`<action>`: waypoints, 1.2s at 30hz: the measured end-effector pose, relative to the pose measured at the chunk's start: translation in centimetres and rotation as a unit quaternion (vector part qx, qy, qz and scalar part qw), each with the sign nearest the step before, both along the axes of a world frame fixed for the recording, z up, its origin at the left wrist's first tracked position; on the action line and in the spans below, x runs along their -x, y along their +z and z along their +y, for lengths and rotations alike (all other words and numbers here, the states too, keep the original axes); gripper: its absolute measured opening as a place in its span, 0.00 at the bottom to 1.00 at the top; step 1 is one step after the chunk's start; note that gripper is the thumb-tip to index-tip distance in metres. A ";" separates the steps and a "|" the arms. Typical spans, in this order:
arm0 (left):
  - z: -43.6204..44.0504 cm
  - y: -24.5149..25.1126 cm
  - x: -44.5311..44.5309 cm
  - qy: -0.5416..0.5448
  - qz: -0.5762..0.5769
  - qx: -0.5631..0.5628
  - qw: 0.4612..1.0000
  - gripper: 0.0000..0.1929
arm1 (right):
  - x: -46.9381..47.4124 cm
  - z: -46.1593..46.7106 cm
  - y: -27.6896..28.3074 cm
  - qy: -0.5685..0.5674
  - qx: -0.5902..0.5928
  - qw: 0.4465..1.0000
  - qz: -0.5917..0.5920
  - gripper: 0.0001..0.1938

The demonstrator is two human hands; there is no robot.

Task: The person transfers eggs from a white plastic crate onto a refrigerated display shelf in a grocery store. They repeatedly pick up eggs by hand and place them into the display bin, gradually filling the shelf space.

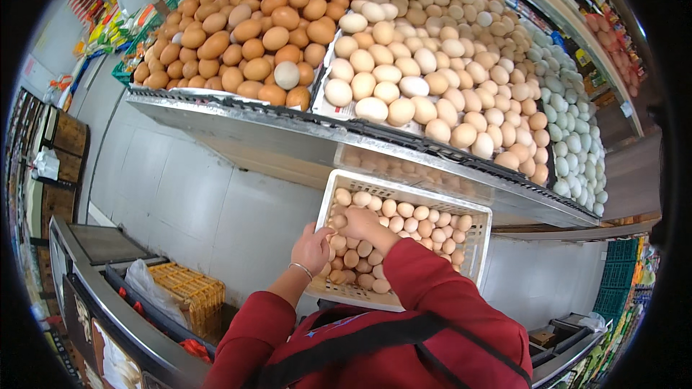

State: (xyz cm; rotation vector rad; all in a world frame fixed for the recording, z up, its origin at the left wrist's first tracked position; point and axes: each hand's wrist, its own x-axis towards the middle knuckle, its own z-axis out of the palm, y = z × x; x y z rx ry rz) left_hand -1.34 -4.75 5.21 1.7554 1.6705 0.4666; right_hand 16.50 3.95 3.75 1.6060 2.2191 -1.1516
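Observation:
A white plastic crate with slotted walls stands before me, with many light-brown eggs in it. My right hand reaches into its left part, fingers curled around an egg. Close beside it, my left hand is at the crate's left rim, fingers bent toward the same corner. Whether it grips the rim or an egg is hidden. My right sleeve covers some eggs at the crate's near side.
Beyond the crate, a metal-edged display stand bears heaped brown eggs, cream eggs and pale green eggs. A yellow plastic crate and a counter are at left. Green crates are stacked at right.

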 end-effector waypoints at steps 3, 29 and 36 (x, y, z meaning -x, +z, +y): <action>0.0 -0.2 0.1 -0.005 -0.005 -0.012 1.000 0.12 | -2.9 0.2 7.6 -0.048 0.147 0.947 0.282 0.29; -0.2 -1.4 -0.1 0.014 -0.013 -0.035 0.999 0.14 | -5.1 32.5 24.1 -0.166 -0.602 0.760 0.182 0.24; -0.1 -0.4 -0.3 0.017 -0.001 -0.026 1.000 0.14 | -4.1 4.1 16.8 0.157 -0.443 0.822 0.322 0.15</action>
